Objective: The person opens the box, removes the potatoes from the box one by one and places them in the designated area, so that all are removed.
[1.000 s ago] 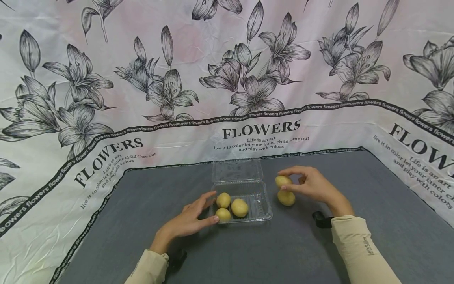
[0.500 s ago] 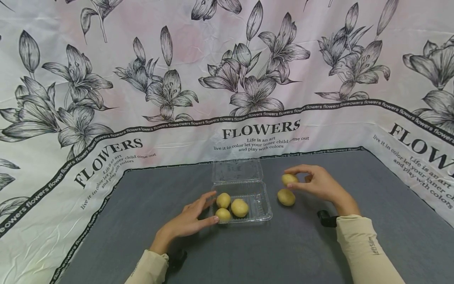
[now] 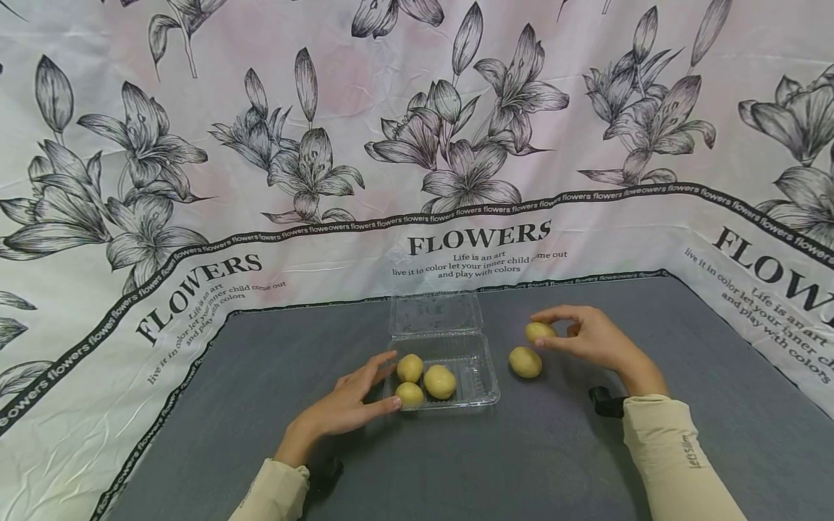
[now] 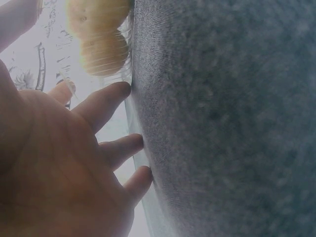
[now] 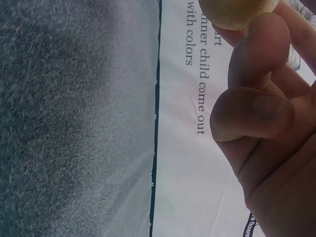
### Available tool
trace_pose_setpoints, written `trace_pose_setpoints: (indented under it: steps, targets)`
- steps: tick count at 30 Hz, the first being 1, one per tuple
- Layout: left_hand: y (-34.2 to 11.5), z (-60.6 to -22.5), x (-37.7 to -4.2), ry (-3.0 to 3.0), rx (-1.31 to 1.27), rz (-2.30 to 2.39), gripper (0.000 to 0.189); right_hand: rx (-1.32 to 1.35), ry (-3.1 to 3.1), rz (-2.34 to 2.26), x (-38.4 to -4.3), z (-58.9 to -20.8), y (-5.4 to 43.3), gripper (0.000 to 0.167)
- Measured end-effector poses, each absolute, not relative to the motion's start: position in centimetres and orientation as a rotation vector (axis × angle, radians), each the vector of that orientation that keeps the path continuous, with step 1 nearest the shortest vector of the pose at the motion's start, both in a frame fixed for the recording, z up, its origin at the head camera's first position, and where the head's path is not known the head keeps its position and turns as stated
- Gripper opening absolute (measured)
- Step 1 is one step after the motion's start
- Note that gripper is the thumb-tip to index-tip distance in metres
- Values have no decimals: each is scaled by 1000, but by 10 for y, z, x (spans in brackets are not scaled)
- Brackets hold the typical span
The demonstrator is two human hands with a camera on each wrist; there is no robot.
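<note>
A clear plastic clamshell box (image 3: 483,376) stands on the table, lid open towards the back. Three yellow potatoes (image 3: 439,382) lie in the left part of its base. My left hand (image 3: 345,399) rests against the box's left side, thumb by the front corner, fingers spread and fairly straight; its palm (image 4: 64,163) fills the lower left of the left wrist view. Between thumb and fingertips, my right hand (image 3: 593,340) pinches another potato (image 3: 538,332), also visible at the top of the right wrist view. Just in front of that one, a loose potato (image 3: 525,362) sits on the table, right of the box.
Grey cloth covers the table (image 3: 508,463). Behind it and along both sides hangs a white curtain (image 3: 326,268) printed with flowers and lettering. The raised clear lid (image 3: 435,315) lies back near the table's rear edge.
My right hand has moved a little to the right with the pinched potato, away from the box and off the loose potato. The left hand and the box have stayed put.
</note>
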State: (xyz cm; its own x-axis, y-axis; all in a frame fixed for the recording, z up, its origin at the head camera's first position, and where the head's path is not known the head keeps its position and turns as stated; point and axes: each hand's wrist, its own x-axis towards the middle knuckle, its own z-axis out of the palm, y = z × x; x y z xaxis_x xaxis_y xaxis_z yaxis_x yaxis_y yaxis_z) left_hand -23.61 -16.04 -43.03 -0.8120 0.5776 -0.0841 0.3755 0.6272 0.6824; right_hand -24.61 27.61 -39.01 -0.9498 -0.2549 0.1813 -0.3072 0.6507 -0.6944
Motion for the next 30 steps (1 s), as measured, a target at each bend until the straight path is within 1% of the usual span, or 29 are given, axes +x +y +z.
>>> trace_pose_setpoints:
  steps: [21,30]
  targets:
    - [-161,-432,-237,2548,768,974,81,421,-2847,1131,-249,-402,287,50]
    - [-161,-432,-238,2549,772,975,82,433,-2847,1076,-250,-412,291,47]
